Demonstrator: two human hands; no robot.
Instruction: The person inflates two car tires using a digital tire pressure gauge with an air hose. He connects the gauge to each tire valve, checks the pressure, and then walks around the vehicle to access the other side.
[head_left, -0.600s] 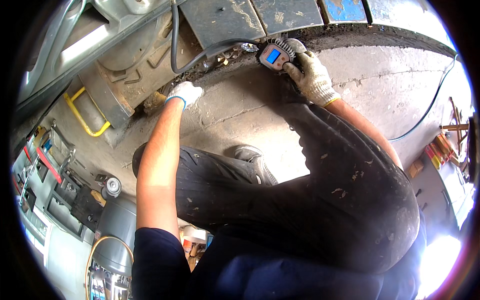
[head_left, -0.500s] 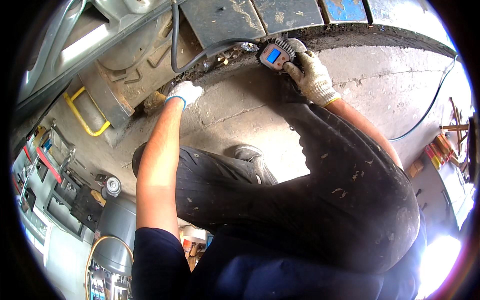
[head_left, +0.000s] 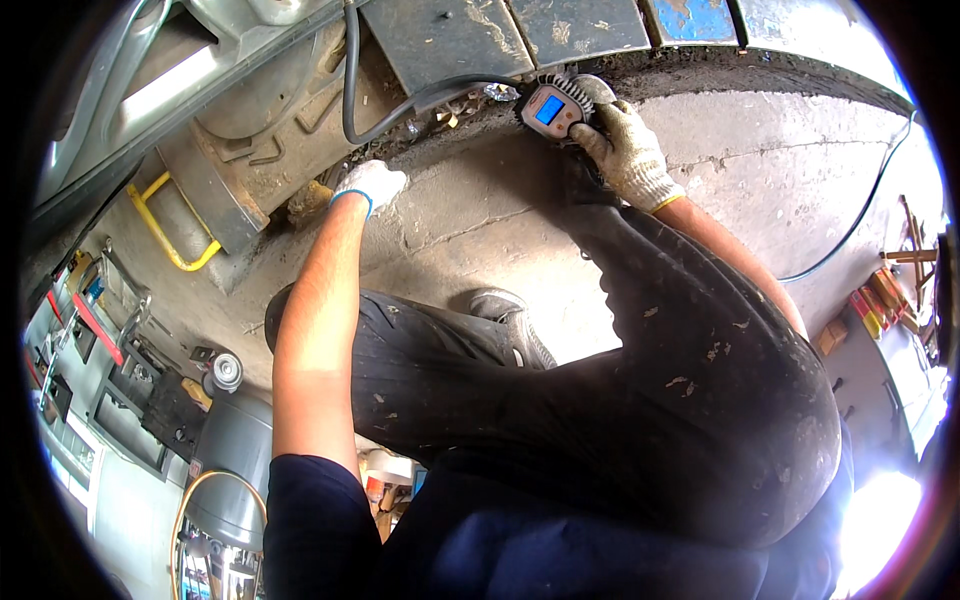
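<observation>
One gauge (head_left: 549,108), right hand (head_left: 628,152) gripping

One head-worn fisheye view looked steeply down from close above the crouched person's knees (head_left: 640,400), facing the concrete floor (head_left: 780,170); arms entered from six o'clock, hands near twelve.

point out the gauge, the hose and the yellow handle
gauge (head_left: 549,109), head view, on its blue screen
hose (head_left: 351,85), head view, on the black upright stretch
yellow handle (head_left: 158,228), head view, on its long bar
</observation>
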